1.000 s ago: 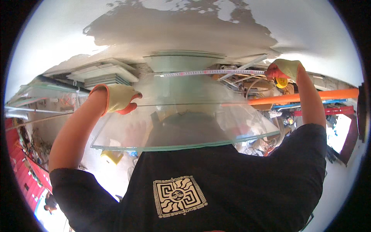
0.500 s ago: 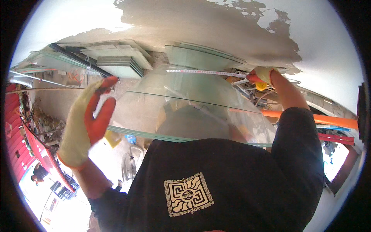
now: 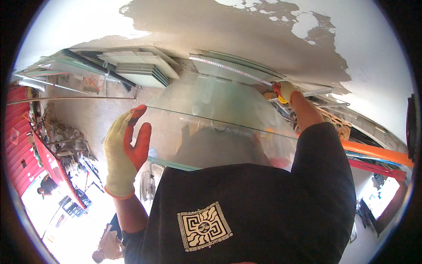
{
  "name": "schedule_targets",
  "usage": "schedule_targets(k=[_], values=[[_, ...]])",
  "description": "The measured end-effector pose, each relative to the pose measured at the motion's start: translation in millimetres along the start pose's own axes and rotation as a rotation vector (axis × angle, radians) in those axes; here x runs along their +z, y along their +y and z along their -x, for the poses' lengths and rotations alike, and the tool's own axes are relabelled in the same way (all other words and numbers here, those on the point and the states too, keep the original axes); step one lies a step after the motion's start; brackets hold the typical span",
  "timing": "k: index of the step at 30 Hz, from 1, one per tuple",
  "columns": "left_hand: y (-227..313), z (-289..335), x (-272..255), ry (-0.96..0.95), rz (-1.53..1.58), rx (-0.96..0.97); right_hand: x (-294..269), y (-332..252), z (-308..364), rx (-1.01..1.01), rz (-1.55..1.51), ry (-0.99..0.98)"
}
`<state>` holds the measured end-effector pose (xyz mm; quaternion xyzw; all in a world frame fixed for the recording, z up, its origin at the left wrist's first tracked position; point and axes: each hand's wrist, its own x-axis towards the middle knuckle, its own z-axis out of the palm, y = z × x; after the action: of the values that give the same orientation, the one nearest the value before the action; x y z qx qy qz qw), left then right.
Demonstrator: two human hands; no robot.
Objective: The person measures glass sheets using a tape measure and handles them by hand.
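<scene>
My right hand, in a cream glove with red-orange fingers, grips a yellow tape measure. Its white blade stretches out to the left across glass panes that lean against the far wall. My left hand, gloved alike, is raised with thumb and fingers apart and nothing between them. It is near the left end of a large clear glass sheet in front of my chest. Whether it touches the glass, I cannot tell. Reflections blur the sheet's outline.
More glass panes and a dark bar lean at the far left. An orange pole and a red bar jut in at the right. Scrap lies at left by a red panel. A fan stands below the glass.
The tape's free end has swung farther away, up onto the leaning panes, so the blade slopes more. My right hand has shifted slightly left; my left hand has moved right and nearer me.
</scene>
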<state>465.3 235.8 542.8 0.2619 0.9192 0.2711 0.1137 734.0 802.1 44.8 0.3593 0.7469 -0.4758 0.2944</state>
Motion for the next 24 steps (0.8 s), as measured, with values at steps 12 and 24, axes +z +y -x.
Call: schedule_targets(k=[12, 24], values=[[2.6, 0.8, 5.8, -0.014, -0.009, -0.07, 15.5, -68.1, 46.0, -0.041, 0.292, 0.104], [-5.8, 4.3, 4.0, -0.051, -0.04, -0.086, 18.9, -71.5, 50.0, -0.054, 0.252, 0.141]])
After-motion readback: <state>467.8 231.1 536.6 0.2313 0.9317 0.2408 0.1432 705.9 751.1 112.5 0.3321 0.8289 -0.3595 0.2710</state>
